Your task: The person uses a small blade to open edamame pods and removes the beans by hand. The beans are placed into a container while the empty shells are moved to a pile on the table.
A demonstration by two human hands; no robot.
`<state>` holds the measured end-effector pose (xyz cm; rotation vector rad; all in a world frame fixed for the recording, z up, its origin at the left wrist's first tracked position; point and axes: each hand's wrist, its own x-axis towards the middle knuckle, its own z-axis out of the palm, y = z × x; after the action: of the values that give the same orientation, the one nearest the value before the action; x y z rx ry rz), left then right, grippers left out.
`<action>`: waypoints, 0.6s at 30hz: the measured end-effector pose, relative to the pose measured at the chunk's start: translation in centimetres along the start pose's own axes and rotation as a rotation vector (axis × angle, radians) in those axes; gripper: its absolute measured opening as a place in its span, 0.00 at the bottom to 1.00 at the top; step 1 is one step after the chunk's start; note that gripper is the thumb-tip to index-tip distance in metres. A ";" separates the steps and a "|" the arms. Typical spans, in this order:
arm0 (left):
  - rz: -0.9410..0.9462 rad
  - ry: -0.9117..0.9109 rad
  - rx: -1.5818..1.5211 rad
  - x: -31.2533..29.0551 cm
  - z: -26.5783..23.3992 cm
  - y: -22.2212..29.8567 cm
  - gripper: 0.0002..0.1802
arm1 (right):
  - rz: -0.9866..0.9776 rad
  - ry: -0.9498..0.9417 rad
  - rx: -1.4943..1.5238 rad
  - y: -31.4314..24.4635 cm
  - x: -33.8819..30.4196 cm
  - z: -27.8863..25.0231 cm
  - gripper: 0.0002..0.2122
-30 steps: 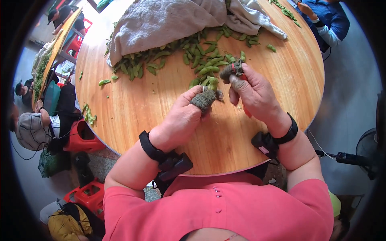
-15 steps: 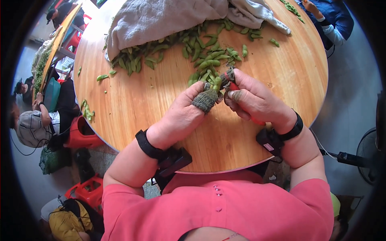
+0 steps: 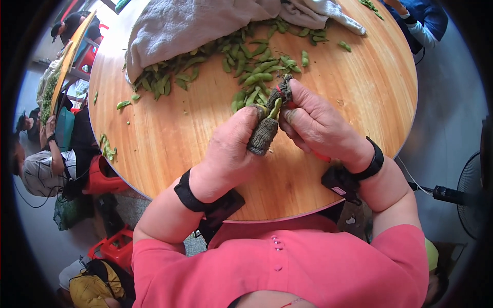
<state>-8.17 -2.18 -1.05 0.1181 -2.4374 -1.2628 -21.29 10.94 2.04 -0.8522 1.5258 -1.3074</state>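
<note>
My left hand [image 3: 231, 141] is closed in a pinch on a green soybean pod [image 3: 276, 109], its index finger wrapped in a dark knitted sleeve [image 3: 262, 136]. My right hand [image 3: 321, 120] meets it at the pod's far end. A similar knitted cover with a red band [image 3: 280, 92] is on its index finger. Curled in the right palm is a small tool with a red handle [image 3: 321, 156]; its working end is hidden by the fingers. Just beyond both hands lies a pile of soybean pods [image 3: 259, 66] on the round wooden table [image 3: 169, 133].
A grey-white cloth [image 3: 185, 33] covers the far part of the pile. Loose pods [image 3: 107, 147] lie at the table's left edge. A person in blue [image 3: 429, 23] sits at the far right. Red stools [image 3: 102, 176] and other people are on the left; a fan [image 3: 470, 195] stands right.
My hands have drawn closer together around the pod. The left fingers have turned upright, and less of the red handle shows now. The whole view has shifted slightly.
</note>
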 end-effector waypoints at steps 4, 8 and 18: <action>0.021 -0.032 -0.211 -0.1 0.1 -1.0 0.05 | -0.087 -0.066 0.154 -0.6 -0.4 -0.3 0.11; -0.542 -0.370 -1.249 0.1 -2.2 0.6 0.10 | 0.035 -0.246 0.606 -1.1 -1.1 -1.0 0.09; -0.265 -0.063 -0.553 0.0 -1.1 0.2 0.15 | -0.307 0.036 -0.378 -0.2 -0.5 -1.4 0.04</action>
<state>-7.75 -2.90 -0.37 0.2534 -2.0743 -2.0341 -22.44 11.83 2.38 -1.3524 1.7520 -1.2689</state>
